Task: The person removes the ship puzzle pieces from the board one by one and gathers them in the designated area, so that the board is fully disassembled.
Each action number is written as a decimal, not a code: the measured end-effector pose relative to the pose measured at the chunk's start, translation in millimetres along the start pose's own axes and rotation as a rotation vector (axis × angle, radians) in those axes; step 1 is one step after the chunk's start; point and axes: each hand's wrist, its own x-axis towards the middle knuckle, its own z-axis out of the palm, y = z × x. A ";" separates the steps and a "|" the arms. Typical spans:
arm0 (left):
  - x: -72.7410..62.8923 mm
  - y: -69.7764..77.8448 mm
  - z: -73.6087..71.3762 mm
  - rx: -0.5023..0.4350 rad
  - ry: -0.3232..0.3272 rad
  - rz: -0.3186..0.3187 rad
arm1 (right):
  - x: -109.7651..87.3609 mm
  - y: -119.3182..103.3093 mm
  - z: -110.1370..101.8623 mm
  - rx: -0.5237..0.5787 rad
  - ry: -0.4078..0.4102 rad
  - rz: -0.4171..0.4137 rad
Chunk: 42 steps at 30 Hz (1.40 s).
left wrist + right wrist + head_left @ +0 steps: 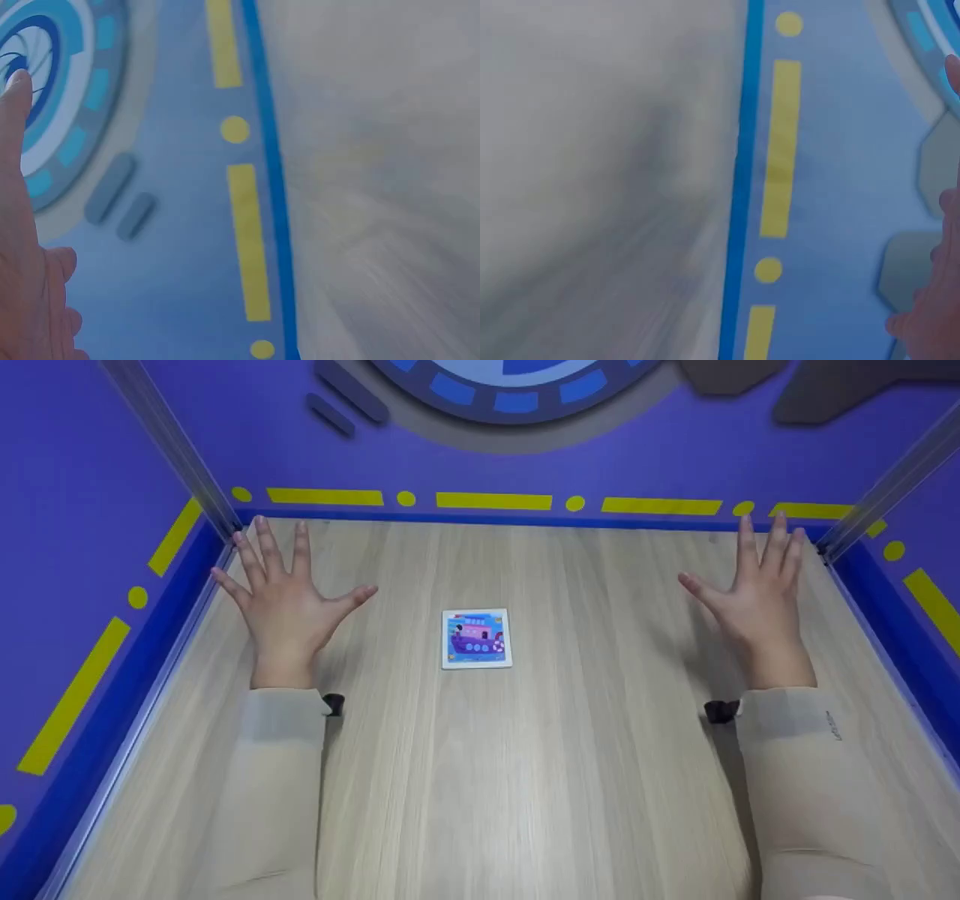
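Note:
A square puzzle with a white frame and a picture of a purple and pink boat lies flat near the middle of the wooden table. To its left, my left hand is held over the table with fingers spread and nothing in it. My right hand is held up on the far right side, its fingers straight and thumb out toward the middle. Part of the left hand shows at the left edge of the left wrist view, and part of the right hand at the right edge of its own wrist view.
A purple back wall with yellow dashes closes off the table's far edge. Side panels with metal corner posts stand left and right. The wooden tabletop stretches between both forearms, each with a small black device at the cuff.

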 end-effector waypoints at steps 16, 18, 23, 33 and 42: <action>-6.2 48.1 -25.5 -0.184 0.027 0.054 | 5.3 -85.9 10.6 0.209 0.094 -0.125; -7.5 50.1 -26.7 -0.201 0.026 0.067 | 5.4 -95.0 13.7 0.234 0.086 -0.134; -10.6 53.5 -25.2 -0.229 0.030 0.103 | 5.7 -117.7 22.0 0.289 0.061 -0.145; -12.7 61.8 -9.8 -0.370 -0.082 0.259 | -3.5 -150.3 46.3 0.338 -0.024 -0.182; -8.3 63.5 11.0 -0.351 -0.280 0.329 | -8.3 -168.7 69.5 0.359 -0.148 -0.168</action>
